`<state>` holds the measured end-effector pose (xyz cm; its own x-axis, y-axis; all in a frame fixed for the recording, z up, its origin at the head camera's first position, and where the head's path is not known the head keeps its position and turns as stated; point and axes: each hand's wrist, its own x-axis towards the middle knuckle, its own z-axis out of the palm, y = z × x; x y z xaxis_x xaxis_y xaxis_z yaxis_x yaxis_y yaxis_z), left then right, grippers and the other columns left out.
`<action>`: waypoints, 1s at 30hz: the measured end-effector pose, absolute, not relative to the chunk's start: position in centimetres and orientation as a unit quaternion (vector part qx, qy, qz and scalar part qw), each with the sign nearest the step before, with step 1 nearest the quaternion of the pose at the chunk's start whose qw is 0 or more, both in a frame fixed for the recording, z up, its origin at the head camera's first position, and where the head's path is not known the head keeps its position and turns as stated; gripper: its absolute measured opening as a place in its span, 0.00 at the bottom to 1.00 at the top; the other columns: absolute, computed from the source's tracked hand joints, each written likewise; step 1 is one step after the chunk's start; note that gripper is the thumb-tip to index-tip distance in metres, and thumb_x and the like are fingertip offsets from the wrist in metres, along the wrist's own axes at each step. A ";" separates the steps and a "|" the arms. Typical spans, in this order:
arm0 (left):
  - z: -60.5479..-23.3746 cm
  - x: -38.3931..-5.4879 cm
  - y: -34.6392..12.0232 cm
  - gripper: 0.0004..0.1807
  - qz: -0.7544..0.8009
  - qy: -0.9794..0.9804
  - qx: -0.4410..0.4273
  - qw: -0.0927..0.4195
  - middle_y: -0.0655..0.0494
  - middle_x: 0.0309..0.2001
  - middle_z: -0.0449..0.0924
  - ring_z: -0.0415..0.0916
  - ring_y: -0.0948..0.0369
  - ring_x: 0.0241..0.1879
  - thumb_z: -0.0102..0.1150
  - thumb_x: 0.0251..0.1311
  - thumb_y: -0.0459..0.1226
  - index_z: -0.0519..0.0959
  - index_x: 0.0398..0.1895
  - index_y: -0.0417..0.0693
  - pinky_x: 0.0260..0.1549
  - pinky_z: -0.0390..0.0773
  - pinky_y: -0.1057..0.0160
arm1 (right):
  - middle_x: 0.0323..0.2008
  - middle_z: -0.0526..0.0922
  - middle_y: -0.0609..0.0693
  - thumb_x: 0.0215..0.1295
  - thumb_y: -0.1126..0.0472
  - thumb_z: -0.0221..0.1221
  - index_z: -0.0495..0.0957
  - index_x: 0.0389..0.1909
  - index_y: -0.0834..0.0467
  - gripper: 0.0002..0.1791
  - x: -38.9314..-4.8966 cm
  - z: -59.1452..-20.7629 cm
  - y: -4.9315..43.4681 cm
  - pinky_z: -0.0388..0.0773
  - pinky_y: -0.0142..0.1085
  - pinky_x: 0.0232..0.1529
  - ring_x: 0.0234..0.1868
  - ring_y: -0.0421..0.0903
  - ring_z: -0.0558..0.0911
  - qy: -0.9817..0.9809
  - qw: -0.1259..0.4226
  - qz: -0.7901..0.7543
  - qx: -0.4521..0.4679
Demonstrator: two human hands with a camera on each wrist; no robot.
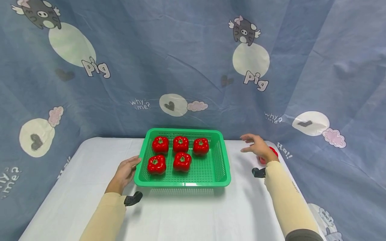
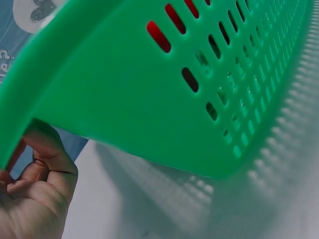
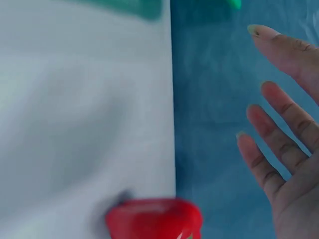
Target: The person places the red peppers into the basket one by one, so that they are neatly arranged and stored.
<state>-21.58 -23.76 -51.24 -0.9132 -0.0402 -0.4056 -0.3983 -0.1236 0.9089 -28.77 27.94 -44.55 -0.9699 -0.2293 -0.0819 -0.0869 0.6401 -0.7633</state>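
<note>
In the head view a green plastic basket [image 1: 182, 183] sits mid-table, with several red bell peppers [image 1: 182, 162] inside, mostly toward its left and back. My left hand [image 1: 126, 170] grips the basket's left rim; in the left wrist view its curled fingers [image 2: 47, 144] go partly out of sight behind the rim. To the right of the basket, my right hand [image 1: 256, 146] hovers with spread fingers, holding nothing. Another red bell pepper [image 3: 154, 219] lies at the table's right side, partly hidden by my right wrist in the head view.
A white cloth [image 1: 187, 217] covers the table. Behind and beside it hangs a blue printed sheet [image 1: 193, 67] with pig figures. Black wrist-worn devices [image 1: 133, 198] sit at both cuffs.
</note>
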 end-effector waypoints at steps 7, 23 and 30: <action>-51.1 -21.6 -23.7 0.31 0.729 0.651 -0.168 0.127 0.42 0.68 0.59 0.74 0.75 0.39 0.51 0.71 0.39 0.56 0.72 0.36 0.47 0.79 0.73 | 0.62 0.68 0.65 0.53 0.67 0.70 0.68 0.64 0.64 0.36 -28.6 -45.0 31.1 0.59 0.61 0.66 0.65 0.64 0.62 0.920 0.086 -0.379 -0.049; -51.1 -21.7 -23.9 0.33 0.725 0.657 -0.162 0.128 0.39 0.70 0.57 0.74 0.75 0.40 0.52 0.70 0.41 0.56 0.73 0.36 0.48 0.79 0.71 | 0.67 0.52 0.71 0.52 0.65 0.69 0.58 0.70 0.61 0.44 -28.3 -46.2 35.5 0.74 0.63 0.53 0.64 0.73 0.52 0.939 0.131 -0.313 0.064; -51.1 -21.6 -23.9 0.33 0.734 0.647 -0.164 0.126 0.40 0.69 0.58 0.75 0.75 0.39 0.52 0.70 0.39 0.55 0.72 0.35 0.48 0.79 0.71 | 0.66 0.52 0.73 0.49 0.66 0.71 0.56 0.70 0.62 0.48 -28.7 -47.3 36.6 0.69 0.66 0.56 0.64 0.73 0.53 0.941 0.151 -0.296 0.064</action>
